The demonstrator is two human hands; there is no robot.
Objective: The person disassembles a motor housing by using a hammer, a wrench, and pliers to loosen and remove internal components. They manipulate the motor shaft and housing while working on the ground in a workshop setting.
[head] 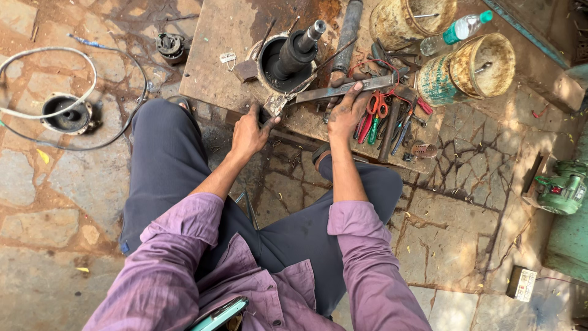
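A long flat metal bar [343,89] lies across the low wooden work board [214,55], and my right hand [346,111] is closed over its middle. My left hand [248,132] grips a small metal piece [274,105] at the bar's near end, by the board's front edge. Just beyond stands a round metal housing with a dark shaft [293,52] rising from it. Purple sleeves and dark trousers fill the lower part of the head view.
Red-handled scissors [376,105] and several hand tools [398,122] lie right of my right hand. Two worn tins [468,70] and a plastic bottle [456,30] stand at the back right. A green motor [560,187] sits far right, and a cable loop with a round part [67,113] lies on the stone floor at left.
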